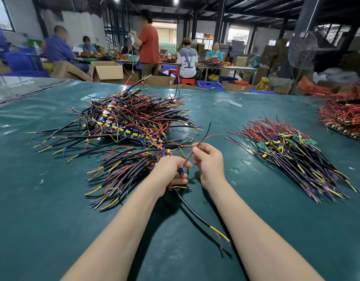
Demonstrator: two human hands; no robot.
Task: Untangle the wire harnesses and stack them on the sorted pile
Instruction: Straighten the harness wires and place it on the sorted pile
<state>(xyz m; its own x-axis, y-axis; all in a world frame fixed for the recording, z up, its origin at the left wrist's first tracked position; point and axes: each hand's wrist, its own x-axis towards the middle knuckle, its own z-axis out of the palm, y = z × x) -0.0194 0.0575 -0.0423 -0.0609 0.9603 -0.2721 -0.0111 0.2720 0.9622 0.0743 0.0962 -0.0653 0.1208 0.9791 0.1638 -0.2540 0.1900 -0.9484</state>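
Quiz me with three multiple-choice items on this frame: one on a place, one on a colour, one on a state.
1. Where does the sorted pile lie on the table?
A. left of the left hand
B. right of the right hand
C. between the forearms

2. What colour is the wire that the right hand pinches?
A. green
B. white
C. red

3. What is the left hand doing?
A. gripping a harness
B. lying flat on the table
C. hanging curled, holding nothing

Answers:
1 B: the neatly aligned pile lies out past the right hand.
2 C: a red wire rises from between that hand's fingertips.
3 A: its fingers curl round the harness.
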